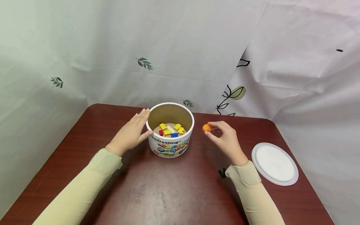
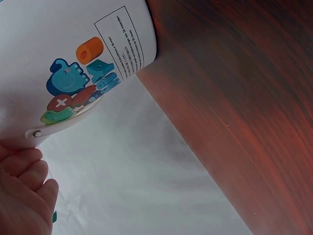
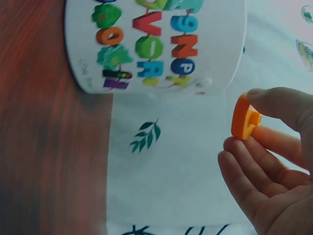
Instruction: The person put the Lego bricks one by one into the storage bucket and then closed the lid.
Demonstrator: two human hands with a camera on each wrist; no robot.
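Observation:
A white round bucket (image 1: 154, 146) printed with colourful letters and shapes stands upright on the table. Inside lie several small building blocks: yellow blocks (image 1: 167, 132), a blue block (image 1: 174, 135), a red block (image 1: 161, 132) and a white one. My left hand (image 1: 127, 134) touches the bucket's left rim, its fingers extended and its thumb at the near edge. To the right of the bucket, my right hand (image 1: 226, 140) pinches an orange toy block (image 3: 240, 117) between thumb and fingers. In the right wrist view this block shows a flat face and a small stud.
A white round lid (image 1: 275, 164) lies on the dark red table (image 1: 157, 193) at the right. Close to the right sleeve is a small black object (image 1: 222, 172), partly hidden. Behind the table's far edge hangs a pale curtain (image 1: 174, 56) with leaf prints.

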